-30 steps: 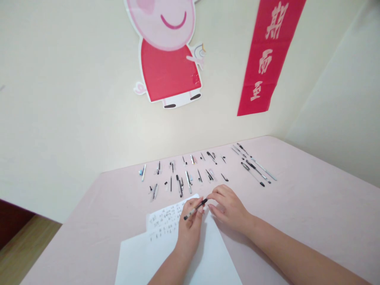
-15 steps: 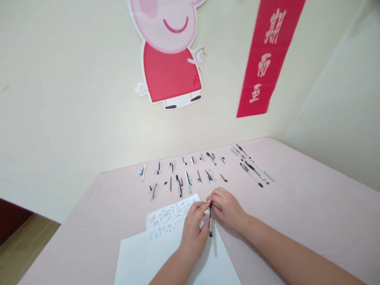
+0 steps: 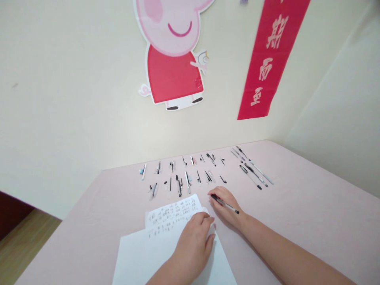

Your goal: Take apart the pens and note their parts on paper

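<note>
A black-and-clear pen (image 3: 227,205) lies across my right hand (image 3: 226,209), which is closed around its dark upper-left end. The other end points down and right over the back of the hand, towards the wrist. My left hand (image 3: 194,239) rests over the right side of a blank white sheet (image 3: 145,257), its thumb and fingers apart with nothing visible between them. Above that sheet, and partly covered by it, is a paper with handwriting (image 3: 172,211).
Two rows of pens and taken-apart pen pieces (image 3: 179,186) lie beyond the papers on the pink tabletop (image 3: 297,221). Several whole pens (image 3: 251,177) lie at the right. Behind the table, the wall bears a pink pig cutout (image 3: 175,75) and a red banner (image 3: 267,71).
My hands have moved apart. The pen, upright between both hands before, now slants in my right hand alone. My left hand has let go and dropped slightly towards the sheet.
</note>
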`<state>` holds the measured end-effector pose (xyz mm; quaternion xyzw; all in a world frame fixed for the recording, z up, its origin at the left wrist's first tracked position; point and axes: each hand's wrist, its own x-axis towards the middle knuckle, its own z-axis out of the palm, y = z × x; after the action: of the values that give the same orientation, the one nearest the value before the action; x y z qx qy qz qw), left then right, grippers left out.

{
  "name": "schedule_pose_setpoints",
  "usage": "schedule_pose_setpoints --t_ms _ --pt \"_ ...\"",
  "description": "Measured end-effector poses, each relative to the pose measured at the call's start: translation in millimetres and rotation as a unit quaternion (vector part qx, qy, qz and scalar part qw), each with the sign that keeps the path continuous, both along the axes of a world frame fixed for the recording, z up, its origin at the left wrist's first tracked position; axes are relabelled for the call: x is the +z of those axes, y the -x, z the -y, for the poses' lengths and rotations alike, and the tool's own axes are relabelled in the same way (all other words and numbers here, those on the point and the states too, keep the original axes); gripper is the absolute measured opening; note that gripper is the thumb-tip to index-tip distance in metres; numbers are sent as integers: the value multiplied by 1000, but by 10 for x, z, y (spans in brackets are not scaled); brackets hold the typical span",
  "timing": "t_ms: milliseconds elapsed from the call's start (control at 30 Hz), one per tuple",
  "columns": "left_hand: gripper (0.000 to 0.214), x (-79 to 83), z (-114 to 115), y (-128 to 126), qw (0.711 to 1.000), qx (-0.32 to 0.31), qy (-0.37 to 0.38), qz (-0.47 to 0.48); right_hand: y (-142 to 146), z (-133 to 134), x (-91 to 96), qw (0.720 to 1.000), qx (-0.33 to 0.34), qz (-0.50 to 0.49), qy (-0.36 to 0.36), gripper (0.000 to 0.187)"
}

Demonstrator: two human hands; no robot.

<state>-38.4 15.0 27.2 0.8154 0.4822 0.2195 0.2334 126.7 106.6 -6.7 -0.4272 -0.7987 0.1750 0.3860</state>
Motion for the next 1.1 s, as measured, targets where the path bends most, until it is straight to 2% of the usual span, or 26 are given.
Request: schedule_pose_setpoints --t_ms 167,333,467,600,733,900,967,1100 --pt "40 -57 134 305 996 2 -2 -94 6 -23 -17 995 -48 -45 72 12" --pt "45 -170 211 510 992 -19 -7 -128 62 -16 49 973 -82 -127 173 16" --pt "50 -214 248 444 987 -26 9 -159 166 23 103 950 -67 -190 237 15" --pt "52 -231 256 302 985 -26 19 -169 317 121 111 935 -24 -233 266 15" --pt "53 -255 249 203 985 -11 16 -172 481 245 131 927 13 -220 303 9" --pt "51 -274 267 117 984 26 15 -175 617 323 55 910 17 -221 350 3" --pt "48 -276 283 93 982 64 14 -176 636 330 3 913 14 -208 351 3" --pt "46 -317 317 78 980 100 -25 -172 625 347 -24 943 19 -153 295 4"
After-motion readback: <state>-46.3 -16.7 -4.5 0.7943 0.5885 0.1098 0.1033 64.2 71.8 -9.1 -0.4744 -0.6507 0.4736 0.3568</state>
